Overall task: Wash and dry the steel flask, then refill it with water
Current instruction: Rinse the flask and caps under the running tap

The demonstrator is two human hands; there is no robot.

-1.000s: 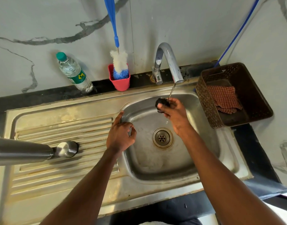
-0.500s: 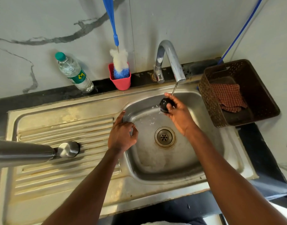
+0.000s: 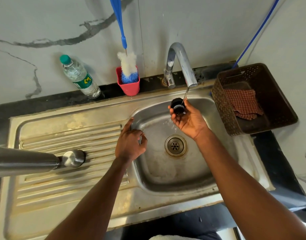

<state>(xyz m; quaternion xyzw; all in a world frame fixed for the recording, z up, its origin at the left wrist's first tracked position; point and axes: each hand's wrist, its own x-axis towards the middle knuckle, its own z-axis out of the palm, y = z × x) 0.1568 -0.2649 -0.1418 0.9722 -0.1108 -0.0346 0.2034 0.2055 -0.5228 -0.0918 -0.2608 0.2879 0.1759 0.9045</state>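
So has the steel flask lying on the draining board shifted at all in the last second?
No. The steel flask lies on its side on the same ribs of the draining board, its neck end equally far from the sink basin; only the camera shifted slightly.

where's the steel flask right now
In the head view the steel flask lies on its side on the ribbed draining board, at the far left, left of the sink bowl and the left hand.

Right hand (image 3: 188, 120) holds black cap (image 3: 177, 106) under tap (image 3: 180, 64) stream above sink (image 3: 174, 186)
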